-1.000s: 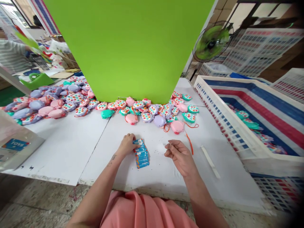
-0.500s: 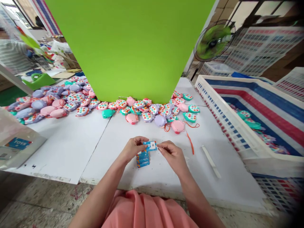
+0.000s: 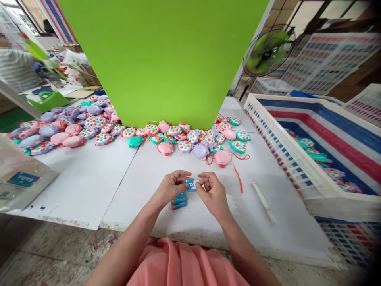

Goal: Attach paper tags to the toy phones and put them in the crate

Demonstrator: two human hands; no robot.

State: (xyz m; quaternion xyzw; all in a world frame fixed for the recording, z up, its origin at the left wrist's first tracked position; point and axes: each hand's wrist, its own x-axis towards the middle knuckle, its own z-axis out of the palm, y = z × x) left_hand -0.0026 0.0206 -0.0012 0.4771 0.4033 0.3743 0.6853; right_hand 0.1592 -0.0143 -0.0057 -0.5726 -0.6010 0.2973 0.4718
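Observation:
A small blue printed card (image 3: pixel 191 184) is held up between both hands. My left hand (image 3: pixel 172 186) pinches its left end between thumb and fingers. On the right end, the fingers of my right hand (image 3: pixel 212 191) are closed. Just below, a little pile of similar blue-and-orange cards (image 3: pixel 179 201) lies on the white tabletop (image 3: pixel 131 198), partly covered by my left hand. Beyond the hands are a pink animal-shaped toy (image 3: pixel 222 158) and a purple one (image 3: pixel 201 151), with an orange cord (image 3: pixel 238 178) to the right.
More toys (image 3: pixel 71 123) are heaped at the left and along the green panel (image 3: pixel 166 63). A white strip (image 3: pixel 264 201) lies on the right. Beside the table stands a white crate (image 3: pixel 297 174) with toys inside. A fan (image 3: pixel 268 53) is behind; a person (image 3: pixel 16 69) sits far left.
The card's showing face has changed from a mostly white print to a blue one with large lettering. My right hand has closed in nearer to my left hand.

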